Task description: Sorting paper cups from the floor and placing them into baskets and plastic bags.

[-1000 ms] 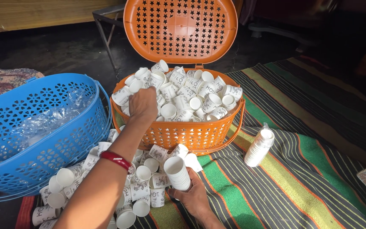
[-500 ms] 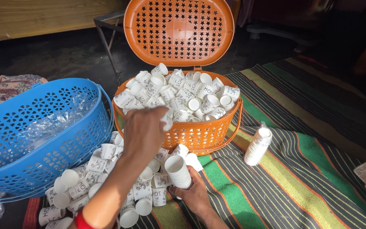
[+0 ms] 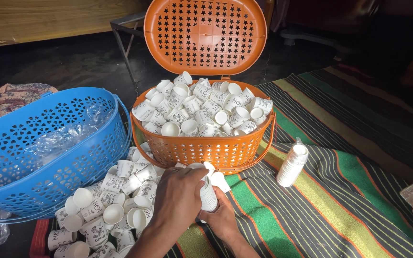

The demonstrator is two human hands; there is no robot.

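My right hand (image 3: 223, 220) grips a short stack of white paper cups (image 3: 208, 192) from below, just in front of the orange basket (image 3: 201, 149). My left hand (image 3: 179, 195) is closed over the top of the same stack, hiding part of it. The orange basket is heaped with loose printed white cups (image 3: 201, 112), and its star-holed lid (image 3: 205, 36) stands open behind. More loose cups (image 3: 118, 196) lie in a pile on the floor to the left of my hands.
A blue perforated basket (image 3: 48, 157) with clear plastic wrap inside sits at the left. A plastic-wrapped stack of cups (image 3: 292, 165) lies on the striped mat (image 3: 340, 205) to the right. A metal frame (image 3: 125, 28) and a wooden board stand behind.
My left hand has pulled back from the cups in the orange basket and come down onto the stack held in my right hand.
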